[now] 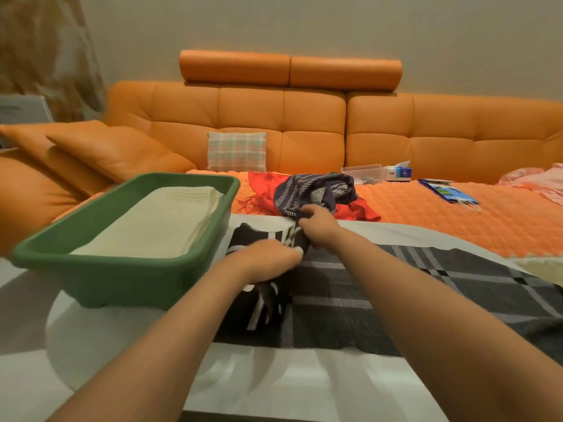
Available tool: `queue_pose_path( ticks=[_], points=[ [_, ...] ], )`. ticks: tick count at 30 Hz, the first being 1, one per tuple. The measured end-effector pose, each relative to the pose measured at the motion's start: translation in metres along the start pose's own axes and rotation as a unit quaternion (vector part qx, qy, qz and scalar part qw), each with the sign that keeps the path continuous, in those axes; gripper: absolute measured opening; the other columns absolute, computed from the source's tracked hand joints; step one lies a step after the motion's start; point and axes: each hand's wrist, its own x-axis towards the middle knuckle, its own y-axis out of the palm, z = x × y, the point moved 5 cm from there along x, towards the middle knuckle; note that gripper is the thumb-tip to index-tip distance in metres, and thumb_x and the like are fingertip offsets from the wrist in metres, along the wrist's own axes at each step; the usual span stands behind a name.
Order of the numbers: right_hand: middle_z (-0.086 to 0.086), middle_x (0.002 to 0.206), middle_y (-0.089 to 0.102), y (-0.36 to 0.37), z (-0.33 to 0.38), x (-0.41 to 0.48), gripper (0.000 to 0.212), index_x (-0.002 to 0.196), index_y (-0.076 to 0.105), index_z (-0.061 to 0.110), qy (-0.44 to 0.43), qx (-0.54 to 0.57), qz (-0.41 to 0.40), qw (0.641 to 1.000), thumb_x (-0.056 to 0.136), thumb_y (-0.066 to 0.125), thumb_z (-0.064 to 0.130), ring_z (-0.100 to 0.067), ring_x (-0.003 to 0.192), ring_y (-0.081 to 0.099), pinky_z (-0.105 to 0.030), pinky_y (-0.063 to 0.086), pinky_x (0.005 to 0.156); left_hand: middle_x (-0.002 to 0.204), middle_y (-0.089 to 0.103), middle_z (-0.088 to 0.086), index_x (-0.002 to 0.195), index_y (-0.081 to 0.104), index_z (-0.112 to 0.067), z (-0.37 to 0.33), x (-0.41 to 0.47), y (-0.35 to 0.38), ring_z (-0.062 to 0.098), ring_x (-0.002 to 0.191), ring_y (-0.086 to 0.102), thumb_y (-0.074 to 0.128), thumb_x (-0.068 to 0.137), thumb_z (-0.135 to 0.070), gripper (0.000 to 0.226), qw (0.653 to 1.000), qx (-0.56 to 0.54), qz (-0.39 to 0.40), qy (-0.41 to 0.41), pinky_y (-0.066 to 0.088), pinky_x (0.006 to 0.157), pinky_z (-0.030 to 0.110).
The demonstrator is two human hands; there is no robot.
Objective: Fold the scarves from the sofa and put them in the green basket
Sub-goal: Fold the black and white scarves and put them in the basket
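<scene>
- The green basket (122,281) is parked on the left of the white table (274,382). A folded cream scarf (158,226) is already laid flat inside, and room looks to be left on top.
- The left hand (268,257) is curled down over the bunched near corner of the black-and-grey plaid scarf (380,287), just beside the basket's right wall, so it's the nearer hand for the drop.
- The right hand (316,223) is pinched on the far corner of that same end, right by the table's far edge.
- From the grip, the plaid scarf's long axis runs off to the right and lies flat across the table. The fold probably has to be made along that line.
- The far side is cramped by a navy striped scarf (313,187) and a red scarf (362,208) on the sofa (274,117). Open table is found on the near side.
</scene>
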Motion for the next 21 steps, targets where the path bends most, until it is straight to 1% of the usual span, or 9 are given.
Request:
queue_pose_path(
  ticks=[3,5,8,10,12,14,16,18,21],
  points=[
    [-0.012,0.09,0.061,-0.023,0.022,-0.004,0.043,0.122,0.065,0.018,-0.005,0.064,0.012,0.998,0.095,0.036,0.002,-0.024,0.057,0.047,-0.026,0.036,0.041,0.069,0.051,0.003,0.067,0.049,-0.017,-0.016,-0.013,-0.03,0.018,0.059,0.046,0.052,0.079,-0.031,0.019,0.991,-0.124,-0.053,0.016,0.033,0.053,0.027],
    [-0.01,0.087,0.061,-0.045,0.025,-0.01,0.04,0.107,0.07,0.018,-0.006,0.058,-0.001,0.998,0.096,0.035,0.002,-0.025,0.061,0.047,-0.028,0.037,0.043,0.073,0.052,0.004,0.067,0.049,-0.017,-0.03,-0.016,-0.034,0.019,0.064,0.047,0.053,0.086,-0.022,0.02,0.986,-0.146,-0.063,0.059,0.038,0.055,0.027],
    [-0.006,0.089,0.062,-0.076,0.001,-0.018,0.04,0.109,0.072,0.017,0.013,0.016,-0.029,0.999,0.097,0.036,0.003,-0.027,0.067,0.053,-0.031,0.043,0.048,0.076,0.05,-0.002,0.07,0.051,-0.021,-0.057,-0.016,0.0,0.013,0.069,0.048,0.051,0.098,-0.021,0.028,0.982,-0.151,0.002,0.114,0.041,0.055,0.019],
    [-0.012,0.104,0.067,-0.086,-0.026,-0.023,0.037,0.113,0.071,0.014,0.032,-0.066,-0.001,0.997,0.097,0.039,0.003,-0.032,0.085,0.061,-0.04,0.054,0.067,0.078,0.059,-0.002,0.081,0.057,-0.019,-0.068,-0.017,0.034,0.014,0.07,0.058,0.05,0.1,-0.033,0.025,0.973,-0.179,0.085,0.121,0.046,0.058,0.019],
    [-0.014,0.13,0.062,-0.083,-0.056,-0.031,0.035,0.13,0.062,0.012,0.061,-0.169,0.05,0.982,0.099,0.046,0.013,-0.03,0.115,0.059,-0.043,0.05,0.095,0.09,0.07,-0.002,0.09,0.06,-0.023,-0.065,-0.01,0.062,0.016,0.08,0.066,0.046,0.099,-0.046,0.029,0.975,-0.131,0.136,0.12,0.052,0.075,0.03],
    [-0.012,0.149,0.046,-0.077,-0.082,-0.04,0.046,0.145,0.048,0.019,0.086,-0.267,0.057,0.958,0.1,0.048,0.028,-0.03,0.135,0.046,-0.044,0.039,0.112,0.104,0.069,-0.006,0.098,0.062,-0.03,-0.054,0.0,0.067,0.012,0.094,0.064,0.046,0.097,-0.048,0.025,0.987,-0.044,0.068,0.137,0.051,0.092,0.038],
    [-0.012,0.157,0.032,-0.069,-0.094,-0.049,0.053,0.151,0.037,0.029,0.088,-0.292,0.042,0.951,0.1,0.046,0.037,-0.032,0.139,0.039,-0.048,0.036,0.114,0.133,0.057,-0.003,0.125,0.058,-0.032,-0.039,0.007,0.065,0.015,0.12,0.053,0.047,0.098,-0.044,0.032,0.988,0.065,-0.014,0.137,0.042,0.107,0.044],
    [-0.01,0.163,0.019,-0.058,-0.098,-0.057,0.053,0.154,0.031,0.034,0.059,-0.325,0.057,0.942,0.102,0.04,0.042,-0.033,0.146,0.027,-0.052,0.028,0.118,0.161,0.025,0.0,0.151,0.03,-0.035,-0.018,0.013,0.071,0.023,0.148,0.019,0.04,0.099,-0.052,0.056,0.979,0.168,-0.014,0.115,0.017,0.12,0.052],
    [-0.008,0.167,0.006,-0.044,-0.103,-0.069,0.054,0.157,0.021,0.034,0.041,-0.37,0.103,0.923,0.105,0.029,0.046,-0.031,0.152,0.012,-0.055,0.019,0.118,0.165,-0.015,-0.002,0.155,-0.004,-0.041,0.02,0.018,0.081,0.025,0.15,-0.019,0.024,0.096,-0.069,0.071,0.976,0.212,0.048,0.021,-0.008,0.119,0.06]
  ],
)
